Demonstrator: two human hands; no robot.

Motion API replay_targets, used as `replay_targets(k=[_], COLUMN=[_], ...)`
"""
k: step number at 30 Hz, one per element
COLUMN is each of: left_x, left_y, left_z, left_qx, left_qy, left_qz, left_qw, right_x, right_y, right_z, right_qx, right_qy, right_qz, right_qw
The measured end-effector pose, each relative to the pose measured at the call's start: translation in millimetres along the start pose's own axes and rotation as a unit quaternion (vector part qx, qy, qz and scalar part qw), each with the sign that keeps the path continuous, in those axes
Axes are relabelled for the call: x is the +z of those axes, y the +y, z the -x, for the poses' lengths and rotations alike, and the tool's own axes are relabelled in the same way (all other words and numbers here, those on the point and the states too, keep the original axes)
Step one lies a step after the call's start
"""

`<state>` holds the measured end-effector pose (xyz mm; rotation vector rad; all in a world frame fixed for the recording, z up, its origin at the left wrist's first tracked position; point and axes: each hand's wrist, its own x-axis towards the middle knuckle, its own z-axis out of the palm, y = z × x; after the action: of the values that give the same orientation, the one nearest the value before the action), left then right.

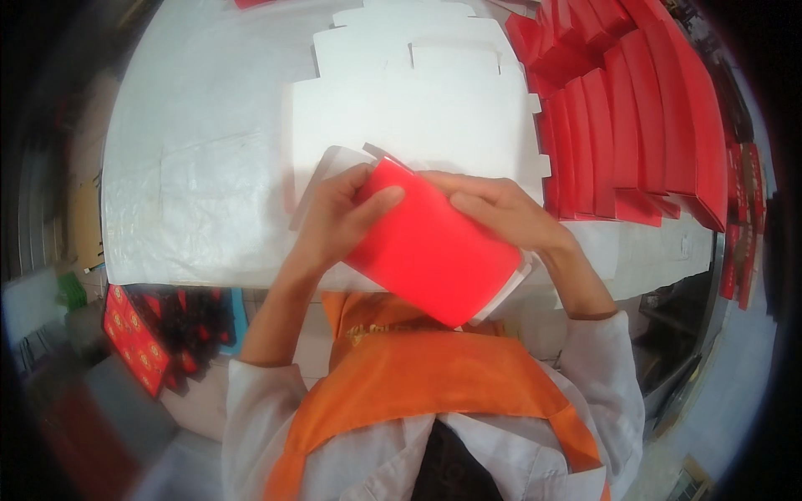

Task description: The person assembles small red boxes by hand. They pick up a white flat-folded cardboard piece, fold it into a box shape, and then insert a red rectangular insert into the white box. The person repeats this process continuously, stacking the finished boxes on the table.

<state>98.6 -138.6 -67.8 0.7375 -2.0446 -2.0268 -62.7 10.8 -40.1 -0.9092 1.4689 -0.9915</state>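
Observation:
Between my two hands is a red cardboard box (439, 250), tilted, with white inner flaps showing at its upper and lower right edges. My left hand (338, 213) grips its upper left side, the thumb lying on the red face. At the upper right edge, my right hand (501, 209) holds it with the thumb bent on the rim and the fingers partly hidden behind. Beneath and beyond the box, flat white die-cut cardboard blanks (401, 100) lie on the table, their tabs sticking out at the sides.
Several red folded boxes (618, 125) stand packed in rows at the table's right. A whitish sheet covers the table (192, 184). Below its left front edge sits a container of red and dark pieces (175, 326). More red boxes (743, 217) are stacked beyond the right edge.

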Motion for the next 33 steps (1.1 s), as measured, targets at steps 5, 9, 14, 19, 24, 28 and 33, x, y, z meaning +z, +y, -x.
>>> replay_targets(k=[5,9,14,19,24,28,33], left_x=[-1,-5,-41,-62,-36,34,80], left_y=[0,7,28,64,76,44,9], left_z=[0,-2,-16,-48,-62,18,14], left_qx=[0.011,0.011,0.056,0.085,0.442,0.253,-0.015], left_qy=[-0.014,-0.022,0.002,0.020,0.289,0.156,0.192], left_qz=[-0.013,-0.073,-0.085,-0.189,-0.407,0.046,0.339], left_qw=[1.000,0.997,0.995,0.978,0.746,0.954,0.921], right_x=[0,-4,-15,-2,23,29,38], right_y=[1,2,-1,19,20,25,16], right_z=[2,3,16,22,-9,-35,-45], right_qx=[-0.024,-0.012,-0.065,-0.079,-0.121,-0.203,-0.195], right_qy=[-0.013,-0.048,-0.076,-0.012,0.194,0.291,0.337], right_qz=[0.017,0.003,0.103,0.085,0.055,-0.031,-0.015], right_qw=[0.999,0.999,0.990,0.993,0.972,0.934,0.921])
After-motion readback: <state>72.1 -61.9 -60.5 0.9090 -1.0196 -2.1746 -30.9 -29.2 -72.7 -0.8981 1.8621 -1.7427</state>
